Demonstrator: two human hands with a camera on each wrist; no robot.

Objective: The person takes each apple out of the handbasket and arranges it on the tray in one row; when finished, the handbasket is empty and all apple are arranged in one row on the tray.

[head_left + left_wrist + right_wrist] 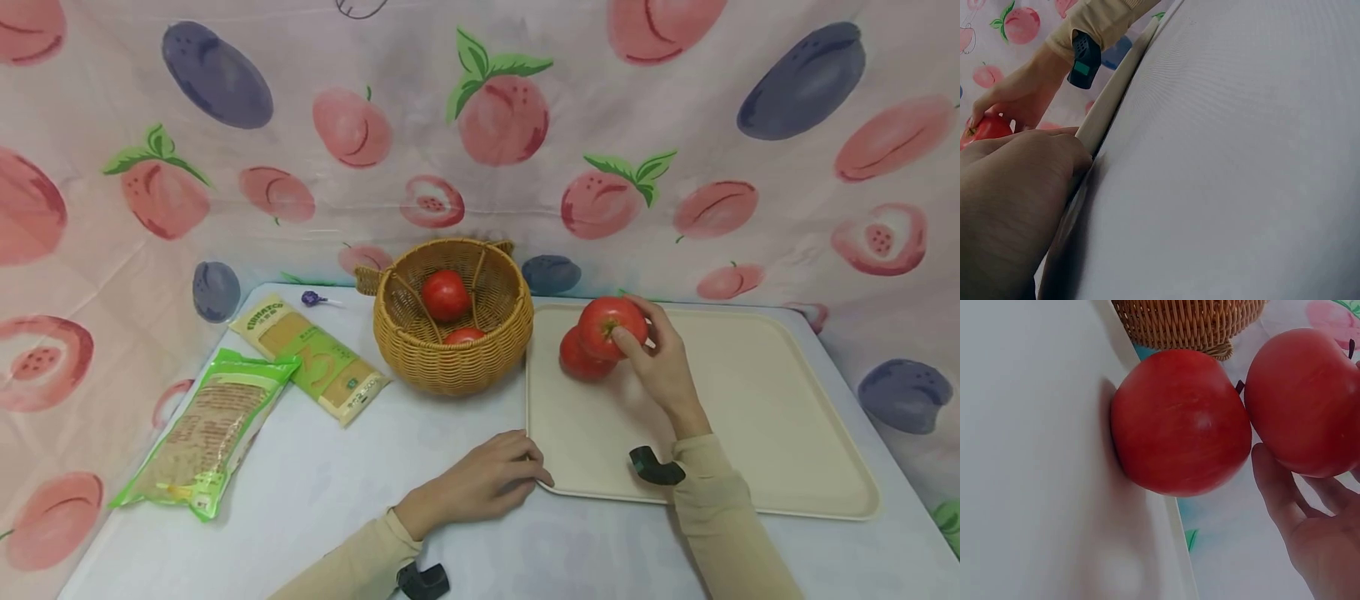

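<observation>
My right hand [663,367] holds a red apple [600,321] by its sides, the stem end facing up toward the head camera. Just below and left of it, a second red apple [579,360] sits on the beige tray [750,400], near its left edge. Seen from the right wrist, the held apple [1304,403] is close against the apple on the tray [1182,425]. My left hand [487,477] is at the tray's front left corner, and in the left wrist view its fingers pinch the rim [1110,103].
Left of the tray stands a wicker basket [450,371] with two red apples [446,295] inside. Farther left lie a yellow-green noodle packet [315,358], a green-edged bag [213,425] and a small purple-wrapped lollipop [312,297]. A fruit-print cloth [480,217] hangs behind the table.
</observation>
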